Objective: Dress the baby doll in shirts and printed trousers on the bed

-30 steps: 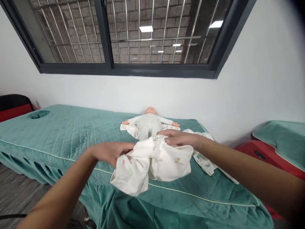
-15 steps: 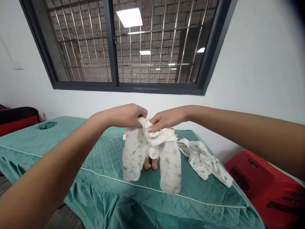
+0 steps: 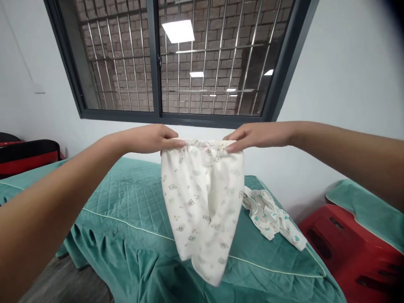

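Observation:
Between my two hands hangs a pair of white baby pants (image 3: 202,198) with a small printed pattern, its waistband stretched wide at the top. My left hand (image 3: 158,139) pinches the left end of the waistband, thumb in front. At the other end my right hand (image 3: 249,136) grips the waistband between thumb and fingers. The pants' legs dangle over the green bed and hide whatever lies behind them. Just right of the pants, a crumpled white garment (image 3: 273,216) with green and grey prints lies on the bed.
A green quilted cover (image 3: 132,202) with pale piping drapes the bed. Red plastic chairs or stools (image 3: 341,248) stand at the right, a green cloth (image 3: 369,210) over them. A black and red item (image 3: 28,155) sits at far left. Behind is a barred window (image 3: 186,63).
The pants were bunched at the waist with the legs apart; now the waistband is spread flat and my hands are farther apart. The doll-like feet seen behind them are now hidden.

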Tool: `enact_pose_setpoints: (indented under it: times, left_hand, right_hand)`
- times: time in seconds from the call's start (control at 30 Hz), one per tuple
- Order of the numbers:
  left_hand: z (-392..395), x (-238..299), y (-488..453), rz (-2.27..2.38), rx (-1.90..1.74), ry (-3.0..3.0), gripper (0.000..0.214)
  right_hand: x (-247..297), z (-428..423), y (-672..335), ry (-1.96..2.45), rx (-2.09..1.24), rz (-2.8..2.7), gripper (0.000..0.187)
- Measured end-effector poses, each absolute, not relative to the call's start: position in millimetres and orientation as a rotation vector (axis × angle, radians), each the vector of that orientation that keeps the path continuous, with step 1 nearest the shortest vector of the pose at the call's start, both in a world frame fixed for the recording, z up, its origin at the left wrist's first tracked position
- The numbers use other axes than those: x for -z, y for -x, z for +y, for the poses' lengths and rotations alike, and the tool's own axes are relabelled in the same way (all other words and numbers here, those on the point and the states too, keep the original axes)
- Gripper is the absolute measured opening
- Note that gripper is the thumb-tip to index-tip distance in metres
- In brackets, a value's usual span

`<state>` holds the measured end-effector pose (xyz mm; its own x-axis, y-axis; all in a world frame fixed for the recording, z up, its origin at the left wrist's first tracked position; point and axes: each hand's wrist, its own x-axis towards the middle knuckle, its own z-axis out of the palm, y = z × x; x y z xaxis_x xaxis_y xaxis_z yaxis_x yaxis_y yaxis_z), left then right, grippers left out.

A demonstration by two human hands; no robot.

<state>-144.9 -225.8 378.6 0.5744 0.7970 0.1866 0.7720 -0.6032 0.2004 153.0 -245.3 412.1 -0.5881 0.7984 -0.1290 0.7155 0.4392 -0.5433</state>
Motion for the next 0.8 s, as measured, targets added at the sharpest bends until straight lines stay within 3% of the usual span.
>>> enact_pose_setpoints:
  times: [0.13,0.3,0.43,0.63,0.8]
  left_hand:
    - [-211,-367,139,1.519,-0.535,-2.688,0.049]
    - [-165,-328,128,1.799,-0.900,-2.594,0.033]
    - [-139,-287,134,1.683,-1.249,-2.421,0.031]
    - [-112,-182,142,1.442,-0.825,-2.085,0.060]
    - [-93,-93,108,1.090,-0.958,-1.368,0.046]
  right_hand:
    - [-386,-238,-150,1.381,-0.929,-2.459,0.030]
    - [-331,-209,-117,1.057,-1.087,-2.202,0.034]
    - [-286,-175,-99,0.948,-1.107,-2.069,0.036]
    - [-194,-119,-116,1.133,-1.001,-2.561,0.036]
    - [-126,-52,-140,1.327,-0.495,-2.335,0.034]
